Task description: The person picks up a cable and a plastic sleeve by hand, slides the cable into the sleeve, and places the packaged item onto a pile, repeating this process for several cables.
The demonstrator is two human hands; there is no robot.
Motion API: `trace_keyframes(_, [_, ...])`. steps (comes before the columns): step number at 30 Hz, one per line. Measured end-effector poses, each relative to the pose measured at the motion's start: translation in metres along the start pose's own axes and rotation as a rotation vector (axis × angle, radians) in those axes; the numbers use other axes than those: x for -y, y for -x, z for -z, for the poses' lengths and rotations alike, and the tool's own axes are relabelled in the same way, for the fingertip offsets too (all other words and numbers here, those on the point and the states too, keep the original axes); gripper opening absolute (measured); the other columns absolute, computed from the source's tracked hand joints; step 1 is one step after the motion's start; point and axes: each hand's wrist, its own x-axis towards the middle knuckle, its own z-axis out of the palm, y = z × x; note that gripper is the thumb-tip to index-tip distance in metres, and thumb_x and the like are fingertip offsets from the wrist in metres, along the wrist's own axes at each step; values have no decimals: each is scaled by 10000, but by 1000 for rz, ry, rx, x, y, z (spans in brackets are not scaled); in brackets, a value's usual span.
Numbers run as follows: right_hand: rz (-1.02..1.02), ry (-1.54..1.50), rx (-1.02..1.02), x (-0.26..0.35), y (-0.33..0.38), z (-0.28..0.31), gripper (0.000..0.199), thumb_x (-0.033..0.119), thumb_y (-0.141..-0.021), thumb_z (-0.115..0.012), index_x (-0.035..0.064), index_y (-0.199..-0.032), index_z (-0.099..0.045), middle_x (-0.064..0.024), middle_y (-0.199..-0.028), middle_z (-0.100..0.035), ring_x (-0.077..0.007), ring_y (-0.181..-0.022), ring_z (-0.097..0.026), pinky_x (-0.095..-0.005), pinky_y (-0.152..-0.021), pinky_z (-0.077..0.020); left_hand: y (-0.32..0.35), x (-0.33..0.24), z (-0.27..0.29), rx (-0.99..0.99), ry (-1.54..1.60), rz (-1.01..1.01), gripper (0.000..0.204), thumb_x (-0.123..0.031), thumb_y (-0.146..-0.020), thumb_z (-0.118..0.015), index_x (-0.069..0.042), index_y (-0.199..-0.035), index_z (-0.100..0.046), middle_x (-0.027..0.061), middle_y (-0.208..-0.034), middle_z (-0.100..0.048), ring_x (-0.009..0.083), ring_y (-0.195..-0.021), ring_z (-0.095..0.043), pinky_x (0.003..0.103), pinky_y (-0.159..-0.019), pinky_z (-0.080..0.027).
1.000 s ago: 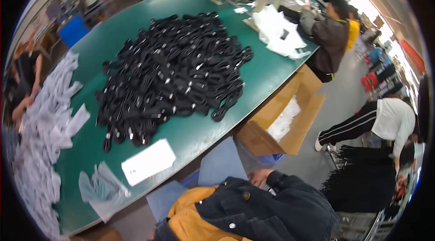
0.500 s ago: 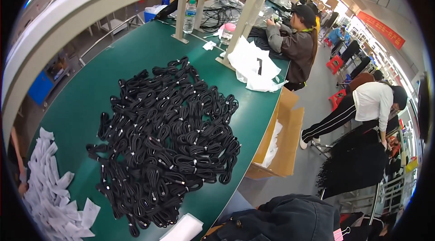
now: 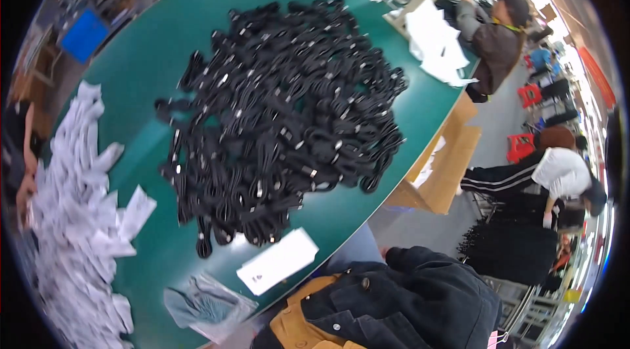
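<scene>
My left hand is not in view. The dark jacket sleeve (image 3: 426,277) crosses the lower edge. At its end, beside the table's near edge, a small skin-coloured patch of my right hand (image 3: 384,252) shows, with its fingers hidden. Closest to it on the green table (image 3: 154,27) lies a stack of white paper (image 3: 279,260) with a small dark print. A clear plastic bag (image 3: 210,306) with something grey-blue inside lies left of the stack. Beyond them spreads a big heap of coiled black cables (image 3: 282,113), each with metal plug ends.
White paper strips (image 3: 79,205) heap up along the left, where another person's hand (image 3: 27,185) touches them. A white plastic bag (image 3: 436,44) lies by the shelf post at the far right. An open cardboard box (image 3: 446,165) stands beside the table. Co-workers (image 3: 495,47) work farther off.
The view has swung down and left, so the cable heap now sits higher in the picture. The whole paper stack and the plastic bag have come into sight; the water bottle has left it.
</scene>
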Motion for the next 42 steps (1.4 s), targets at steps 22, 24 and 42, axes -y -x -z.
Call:
trace_keyframes(22, [2004,1504,-811,562,281,-308,251,157,-839,-719,59,-1052,-628,-101,-935,-609,-335,-840,-617,-417,-745,-519,217,-129,-146,-591,-449,-1458,212,-21,-882,-624,-21,-1091,-657,143,-858,-627,301,-732,-590,377,-698,-497])
trace_keyframes(24, [1992,1297,-780,550,280,-307,212,132,-852,-703,41,-1023,-615,-104,-925,-615,-320,-820,-619,-400,-736,-522,209,-134,-128,-827,-544,-1445,234,-33,-860,-651,-28,-1094,-658,139,-919,-627,310,-801,-584,393,-739,-493])
trace_keyframes(42, [1403,321,-249,439,269,-276,222,98,-971,-578,28,-1181,-558,-13,-799,-614,-38,-634,-516,-188,-553,-402,192,-135,-113,-1046,-485,-1455,155,-53,-795,-707,-27,-936,-648,133,-1001,-569,347,-990,-547,421,-839,-470])
